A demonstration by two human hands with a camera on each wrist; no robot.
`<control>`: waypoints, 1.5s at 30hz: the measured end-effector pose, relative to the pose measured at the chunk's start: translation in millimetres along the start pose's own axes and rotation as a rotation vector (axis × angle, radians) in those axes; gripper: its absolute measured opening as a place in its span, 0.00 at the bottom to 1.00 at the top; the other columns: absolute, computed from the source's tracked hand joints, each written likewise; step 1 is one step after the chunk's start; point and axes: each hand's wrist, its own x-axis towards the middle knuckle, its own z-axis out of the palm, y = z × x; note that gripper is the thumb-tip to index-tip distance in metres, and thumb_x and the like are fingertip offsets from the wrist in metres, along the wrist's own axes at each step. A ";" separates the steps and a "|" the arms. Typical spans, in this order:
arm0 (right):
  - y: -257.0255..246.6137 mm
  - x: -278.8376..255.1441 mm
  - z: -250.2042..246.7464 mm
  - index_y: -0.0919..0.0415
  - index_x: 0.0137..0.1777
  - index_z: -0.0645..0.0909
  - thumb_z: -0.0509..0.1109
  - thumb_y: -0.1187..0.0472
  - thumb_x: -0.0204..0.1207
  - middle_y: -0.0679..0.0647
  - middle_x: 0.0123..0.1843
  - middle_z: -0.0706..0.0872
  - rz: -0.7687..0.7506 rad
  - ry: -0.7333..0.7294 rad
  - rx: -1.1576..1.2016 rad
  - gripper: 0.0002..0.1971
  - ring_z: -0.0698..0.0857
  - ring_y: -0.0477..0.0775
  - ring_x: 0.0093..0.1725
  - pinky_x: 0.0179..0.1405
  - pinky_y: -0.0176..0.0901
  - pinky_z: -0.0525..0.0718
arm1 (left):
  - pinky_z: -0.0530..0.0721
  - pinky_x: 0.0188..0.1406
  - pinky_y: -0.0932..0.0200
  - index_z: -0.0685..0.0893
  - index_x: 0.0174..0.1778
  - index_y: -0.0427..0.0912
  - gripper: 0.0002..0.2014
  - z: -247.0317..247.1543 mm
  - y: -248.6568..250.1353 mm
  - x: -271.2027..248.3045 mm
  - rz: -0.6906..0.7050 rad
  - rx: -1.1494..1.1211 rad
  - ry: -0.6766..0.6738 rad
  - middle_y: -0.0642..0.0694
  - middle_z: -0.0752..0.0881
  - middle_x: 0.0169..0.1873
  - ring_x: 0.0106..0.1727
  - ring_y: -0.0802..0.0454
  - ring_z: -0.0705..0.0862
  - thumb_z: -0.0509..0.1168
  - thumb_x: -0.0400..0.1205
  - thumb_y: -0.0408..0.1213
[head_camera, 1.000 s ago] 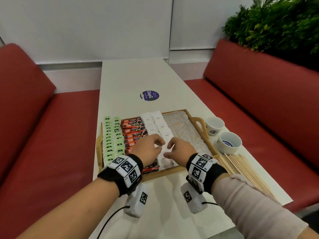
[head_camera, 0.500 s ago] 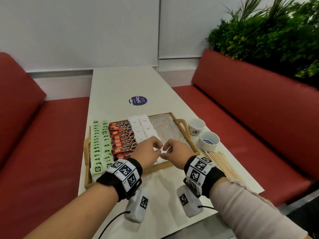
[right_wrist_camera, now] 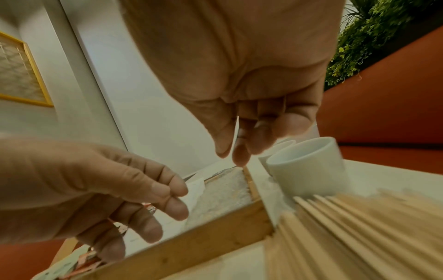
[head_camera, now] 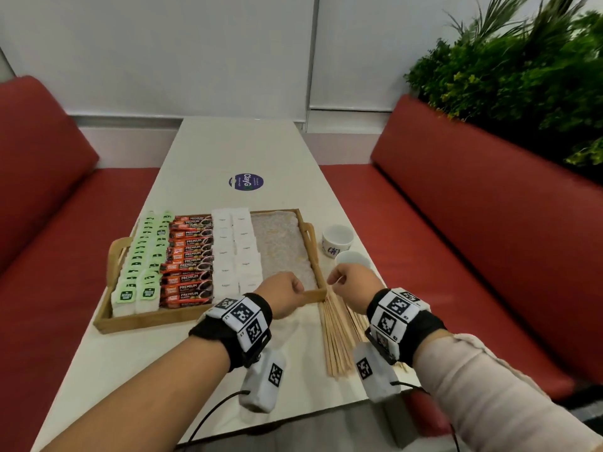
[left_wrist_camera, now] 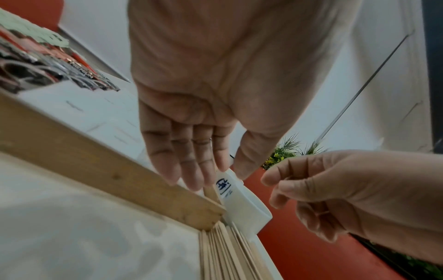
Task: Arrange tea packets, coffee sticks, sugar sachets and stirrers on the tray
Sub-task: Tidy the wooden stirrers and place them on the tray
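Tea, coffee and sugar lie on the tray (head_camera: 208,318); both hands, the left hand (head_camera: 282,296) and right hand (head_camera: 354,288), are loosely curled and empty. Next, I think: gather the stirrers (head_camera: 339,340) to the bare right part.

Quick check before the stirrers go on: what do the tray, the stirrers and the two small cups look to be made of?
Tray: pale wood, matte; grain and a knot show on its rim.
Stirrers: thin flat light-wood sticks, apparently unfinished.
Cups: smooth white, faintly glossy with a blue mark, probably glazed ceramic, though plastic cannot be excluded.
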 end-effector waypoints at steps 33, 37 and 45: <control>57.8 -6.0 38.3 0.56 0.54 0.73 0.73 0.64 0.73 0.56 0.51 0.82 0.187 -0.190 0.081 0.14 0.85 0.58 0.51 0.52 0.49 0.86 | 0.88 0.51 0.44 0.77 0.63 0.32 0.22 76.4 18.5 20.6 -0.385 -0.114 -0.034 0.35 0.86 0.52 0.51 0.39 0.88 0.71 0.78 0.41; 50.5 -7.9 44.9 0.56 0.51 0.71 0.71 0.67 0.73 0.56 0.51 0.81 0.218 -0.184 0.169 0.12 0.86 0.61 0.54 0.54 0.54 0.86 | 0.87 0.56 0.48 0.75 0.67 0.33 0.27 74.3 14.1 21.1 -0.346 0.000 -0.023 0.37 0.83 0.59 0.57 0.41 0.85 0.71 0.78 0.46; 39.6 -3.7 57.8 0.61 0.57 0.76 0.69 0.75 0.72 0.62 0.59 0.83 0.299 -0.200 0.308 0.16 0.86 0.64 0.56 0.57 0.57 0.85 | 0.80 0.59 0.55 0.70 0.73 0.36 0.44 72.6 7.2 25.8 -0.308 0.230 -0.056 0.41 0.78 0.68 0.65 0.45 0.80 0.78 0.66 0.55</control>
